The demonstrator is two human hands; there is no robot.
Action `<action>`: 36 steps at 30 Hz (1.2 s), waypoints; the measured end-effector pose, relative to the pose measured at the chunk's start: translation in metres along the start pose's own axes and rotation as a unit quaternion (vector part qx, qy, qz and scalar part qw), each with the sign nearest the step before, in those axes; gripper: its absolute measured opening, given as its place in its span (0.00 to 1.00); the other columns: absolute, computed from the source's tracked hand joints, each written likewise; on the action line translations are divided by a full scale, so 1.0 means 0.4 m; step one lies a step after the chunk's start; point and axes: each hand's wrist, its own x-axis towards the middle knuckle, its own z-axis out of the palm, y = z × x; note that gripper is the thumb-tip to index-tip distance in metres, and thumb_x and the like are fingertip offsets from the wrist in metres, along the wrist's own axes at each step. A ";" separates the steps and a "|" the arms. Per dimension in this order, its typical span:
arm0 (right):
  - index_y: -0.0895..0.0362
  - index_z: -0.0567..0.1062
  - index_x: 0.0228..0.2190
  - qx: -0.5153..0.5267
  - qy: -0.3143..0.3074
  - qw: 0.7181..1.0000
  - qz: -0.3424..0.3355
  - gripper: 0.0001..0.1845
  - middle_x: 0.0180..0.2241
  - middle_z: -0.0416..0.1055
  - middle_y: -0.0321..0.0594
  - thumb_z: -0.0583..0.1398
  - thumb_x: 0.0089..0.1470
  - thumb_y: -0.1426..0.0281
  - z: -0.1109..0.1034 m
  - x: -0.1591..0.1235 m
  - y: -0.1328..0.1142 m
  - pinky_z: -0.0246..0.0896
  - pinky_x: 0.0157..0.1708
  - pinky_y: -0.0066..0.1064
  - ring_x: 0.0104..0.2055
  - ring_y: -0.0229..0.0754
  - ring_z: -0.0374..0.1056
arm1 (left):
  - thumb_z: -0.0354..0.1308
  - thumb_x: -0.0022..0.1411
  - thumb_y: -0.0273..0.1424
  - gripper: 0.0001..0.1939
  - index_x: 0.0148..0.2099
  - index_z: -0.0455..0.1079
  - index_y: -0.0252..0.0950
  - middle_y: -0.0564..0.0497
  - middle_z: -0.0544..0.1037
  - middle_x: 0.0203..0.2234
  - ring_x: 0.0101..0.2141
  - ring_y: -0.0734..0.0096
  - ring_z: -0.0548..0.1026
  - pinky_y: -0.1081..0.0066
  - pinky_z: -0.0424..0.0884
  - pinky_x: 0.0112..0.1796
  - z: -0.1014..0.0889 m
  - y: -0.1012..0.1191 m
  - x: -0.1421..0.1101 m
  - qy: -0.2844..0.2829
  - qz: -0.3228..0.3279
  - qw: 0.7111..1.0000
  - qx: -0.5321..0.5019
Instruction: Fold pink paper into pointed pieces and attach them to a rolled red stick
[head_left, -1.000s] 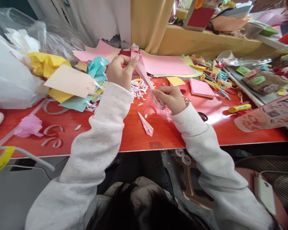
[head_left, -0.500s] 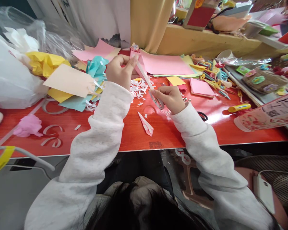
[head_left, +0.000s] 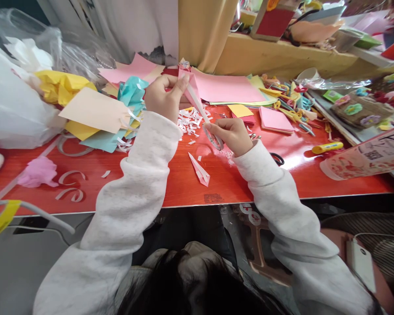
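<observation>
My left hand (head_left: pixel 164 96) pinches a folded pink paper (head_left: pixel 193 84) between thumb and fingers, above the red table. A narrow whitish strip (head_left: pixel 200 106), tape-like, runs from that paper down to my right hand (head_left: pixel 233 134). Thumb and index finger of the right hand are closed on the strip, and its free end curls in a loop under them. On the table below lies a slim, pointed piece of folded pink paper (head_left: pixel 199 170). Small white paper scraps (head_left: pixel 188 122) are heaped behind my hands.
Square pink sheets (head_left: pixel 276 120) are stacked on the right, near a yellow marker-like tube (head_left: pixel 327 148) and a tilted patterned cup (head_left: pixel 364 157). Black scissor-like handles (head_left: pixel 277 159) show beside my right sleeve. Crumpled paper and a white plastic bag (head_left: pixel 16 100) crowd the left.
Both hands stay almost still. The loop of strip under my right hand has shifted very slightly to the left.
</observation>
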 end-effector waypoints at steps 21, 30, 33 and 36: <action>0.55 0.72 0.35 -0.305 0.259 0.905 -0.145 0.17 0.31 0.72 0.39 0.48 0.58 0.61 -0.024 0.015 0.066 0.58 0.41 0.37 0.37 0.40 0.68 | 0.47 0.57 0.51 0.25 0.29 0.66 0.32 0.50 0.73 0.22 0.23 0.71 0.74 0.67 0.72 0.30 -0.013 0.016 -0.006 -0.282 -0.140 0.947 -0.064; 0.53 0.70 0.38 -0.349 0.251 0.883 -0.189 0.16 0.35 0.72 0.40 0.46 0.59 0.62 -0.023 0.011 0.070 0.56 0.44 0.41 0.42 0.43 0.68 | 0.60 0.52 0.31 0.08 0.34 0.71 0.31 0.51 0.74 0.23 0.29 0.69 0.75 0.67 0.70 0.34 0.003 -0.002 -0.038 -0.408 -0.198 0.890 0.039; 0.53 0.70 0.37 -0.348 0.246 0.883 -0.197 0.16 0.35 0.72 0.39 0.47 0.59 0.62 -0.023 0.011 0.072 0.57 0.45 0.42 0.42 0.42 0.68 | 0.63 0.50 0.32 0.08 0.29 0.70 0.31 0.52 0.72 0.20 0.29 0.70 0.75 0.67 0.70 0.35 0.014 -0.020 -0.043 -0.409 -0.203 0.888 0.051; 0.54 0.70 0.36 -0.345 0.240 0.884 -0.206 0.15 0.36 0.72 0.39 0.47 0.58 0.62 -0.021 0.010 0.069 0.57 0.45 0.42 0.42 0.43 0.67 | 0.64 0.48 0.28 0.09 0.24 0.67 0.30 0.54 0.70 0.18 0.27 0.72 0.74 0.66 0.70 0.36 0.022 -0.033 -0.046 -0.391 -0.222 0.892 0.046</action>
